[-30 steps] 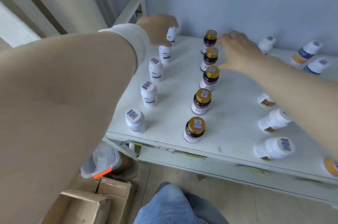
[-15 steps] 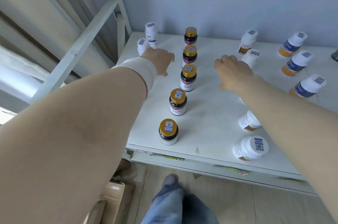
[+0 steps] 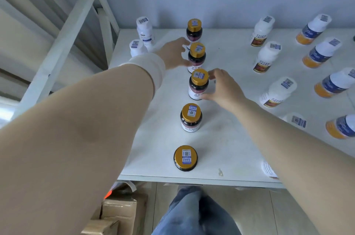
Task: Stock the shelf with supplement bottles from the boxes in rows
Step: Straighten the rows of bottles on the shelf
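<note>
A row of several dark bottles with gold caps runs down the middle of the white shelf [image 3: 226,138]. My left hand [image 3: 172,52] curls its thumb and fingers around the left side of the second gold-capped bottle [image 3: 197,56] from the back. My right hand [image 3: 221,86] cups the right side of the third gold-capped bottle [image 3: 198,85], with its thumb at the base. The white bottles [image 3: 144,31] of the left row stand at the back left, and my left arm hides the rest of that row.
White bottles with red-brown labels [image 3: 266,58] form a row to the right, and blue-and-orange bottles [image 3: 319,54] stand further right. A white shelf frame [image 3: 65,29] rises at the left. Cardboard boxes [image 3: 119,213] sit on the floor beside my leg [image 3: 194,213].
My left hand has moved right onto the second gold-capped bottle. My right hand has moved left onto the third. The view has shifted slightly nearer to the shelf.
</note>
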